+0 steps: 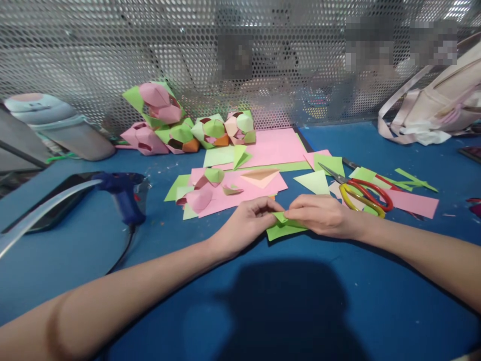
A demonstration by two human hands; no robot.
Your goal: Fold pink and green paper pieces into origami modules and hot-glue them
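Observation:
A piece of green paper (284, 230), partly folded, lies on the blue table between my two hands. My left hand (252, 219) pinches its upper left edge with thumb and fingers. From the other side my right hand (319, 213) grips the paper, fingertips close to those of the left. A small raised fold shows between the fingertips; the far edge is hidden behind my hands. Just beyond lie pink paper sheets (240, 193) with curled pink and green folded pieces (200, 199) on them. Scissors (361, 193) with red and yellow handles rest right of my right hand.
Folded paper shapes (180, 131) are stacked against the perforated metal panel (180, 55). A blue glue gun (126, 198) with its cable stands at left, near a tumbler (62, 128). Paper scraps (409, 200) lie around the scissors. A pale bag (436, 95) sits at back right.

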